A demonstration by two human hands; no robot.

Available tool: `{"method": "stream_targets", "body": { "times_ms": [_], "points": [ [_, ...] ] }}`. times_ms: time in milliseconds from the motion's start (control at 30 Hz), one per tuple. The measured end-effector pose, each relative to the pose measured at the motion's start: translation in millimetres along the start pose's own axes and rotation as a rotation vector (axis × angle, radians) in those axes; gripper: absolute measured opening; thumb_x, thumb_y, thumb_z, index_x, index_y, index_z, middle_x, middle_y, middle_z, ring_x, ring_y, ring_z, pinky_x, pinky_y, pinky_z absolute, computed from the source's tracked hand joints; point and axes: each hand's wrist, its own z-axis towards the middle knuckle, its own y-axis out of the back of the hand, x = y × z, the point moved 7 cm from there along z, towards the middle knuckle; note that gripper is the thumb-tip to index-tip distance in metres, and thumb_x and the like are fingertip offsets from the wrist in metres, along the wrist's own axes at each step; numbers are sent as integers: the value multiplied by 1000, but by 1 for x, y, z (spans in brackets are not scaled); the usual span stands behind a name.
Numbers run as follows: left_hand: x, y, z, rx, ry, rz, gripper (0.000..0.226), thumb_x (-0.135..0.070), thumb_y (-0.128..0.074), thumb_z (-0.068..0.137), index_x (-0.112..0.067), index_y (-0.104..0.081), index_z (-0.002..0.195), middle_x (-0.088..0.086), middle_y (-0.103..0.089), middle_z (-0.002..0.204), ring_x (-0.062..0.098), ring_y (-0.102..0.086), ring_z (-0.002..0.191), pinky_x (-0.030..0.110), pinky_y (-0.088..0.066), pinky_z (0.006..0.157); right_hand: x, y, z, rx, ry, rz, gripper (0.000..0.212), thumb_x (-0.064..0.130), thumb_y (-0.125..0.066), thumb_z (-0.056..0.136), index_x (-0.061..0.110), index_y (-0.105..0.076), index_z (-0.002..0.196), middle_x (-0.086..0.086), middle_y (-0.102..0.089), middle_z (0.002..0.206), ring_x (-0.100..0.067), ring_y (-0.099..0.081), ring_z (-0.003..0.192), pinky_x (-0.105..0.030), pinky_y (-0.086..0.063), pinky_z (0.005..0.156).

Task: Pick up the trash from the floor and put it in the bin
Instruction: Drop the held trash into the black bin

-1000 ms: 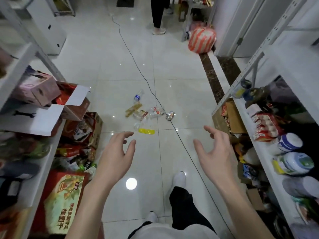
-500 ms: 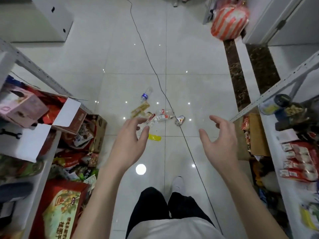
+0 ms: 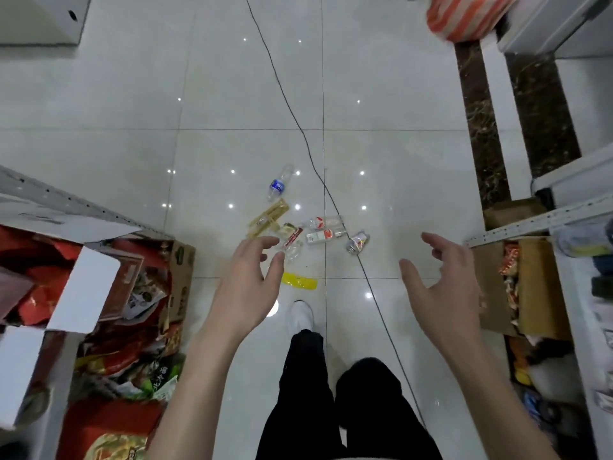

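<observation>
We hold left hand (image 3: 247, 290) and right hand (image 3: 439, 287) out, fingers spread, empty — trash pile (image 3: 298, 232) on floor (image 3: 232, 94) just ahead, untouched.

Glossy pale-grey tiled floor (image 3: 398, 127) glints with ceiling-light reflections; cluttered white metal shelving (image 3: 537, 220) flanks both sides, thin black cable (image 3: 282, 91) crossing.

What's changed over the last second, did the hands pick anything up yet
Nothing picked up yet. The person stepped forward and tilted the view down, so the trash pile now lies nearer the left hand and right hand. Both hands stay open and empty. The blue-label bottle, can and yellow wrapper lie as before on the floor.
</observation>
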Motion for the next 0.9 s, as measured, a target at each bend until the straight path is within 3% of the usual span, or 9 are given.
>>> {"method": "stream_targets", "body": {
  "times_ms": [233,367,533,600,733,900],
  "points": [
    [27,-54,121,81,-46,45,29,-36,-49,100,-28,-55,127,-20,-50,119,2,-55,110,25,-45,86,-45,-73,83,-15,-66,2,46,23,-68,93,23,-52,136,9,-42,129,-13,-49,123,-31,-39,105],
    [61,-114,198,102,-90,89,30,-35,-50,99,-28,-57,128,-14,-54,123,6,-55,108,29,-46,88,-106,-129,141,-53,-105,24,47,22,-68,93,22,-52,137,8,-42,129,-8,-49,117,-28,-39,101],
    [131,-239,297,174,-188,127,33,-35,-51,99,-25,-56,130,-9,-56,126,7,-56,107,14,-42,79,-229,-230,220,-57,-148,18,47,26,-67,93,26,-50,138,7,-43,132,-4,-49,116,-17,-35,98],
    [165,-291,331,212,-228,154,34,-36,-50,99,-25,-55,131,-8,-56,128,8,-56,109,18,-43,82,-279,-269,249,-68,-152,13,47,26,-67,93,26,-50,137,7,-43,133,-5,-49,118,-19,-35,100],
    [240,-382,390,254,-274,236,33,-35,-50,100,-25,-55,131,-4,-54,131,15,-57,113,39,-50,92,-375,-347,294,-92,-147,-1,48,25,-67,93,23,-51,138,7,-42,132,-12,-50,125,-25,-38,105],
    [310,-469,431,315,-327,302,33,-35,-49,100,-24,-56,130,-6,-55,129,11,-57,112,31,-46,89,-471,-429,329,-92,-164,-26,51,31,-69,91,20,-52,139,-1,-43,137,-18,-50,124,-33,-41,107]
  ]
}}
